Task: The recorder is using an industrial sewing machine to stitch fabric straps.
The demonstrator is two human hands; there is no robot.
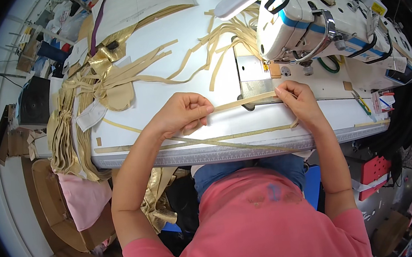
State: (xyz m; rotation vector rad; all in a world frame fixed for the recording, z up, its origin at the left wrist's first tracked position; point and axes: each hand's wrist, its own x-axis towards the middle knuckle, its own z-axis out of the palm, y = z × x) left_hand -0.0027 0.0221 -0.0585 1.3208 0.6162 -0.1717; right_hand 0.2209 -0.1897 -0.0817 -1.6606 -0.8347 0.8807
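A narrow beige fabric strip (244, 101) is stretched between my two hands in front of the sewing machine (300, 23). My left hand (183, 113) pinches one end between thumb and fingers. At the other end my right hand (299, 99) grips the strip, and a short tail hangs below that hand. Behind the strip lie the machine's metal plate (254, 73) and needle area. Under my left wrist, long thin strips (207, 141) cross on the white tabletop near its front edge.
Tangled beige strips (147, 69) spread over the table's middle and left. Bundled beige and gold fabric (68, 128) hangs off the left edge. Green-handled snips (362, 104) lie at the right. Paper sheets (145, 4) sit at the back; a cardboard box (53, 204) stands lower left.
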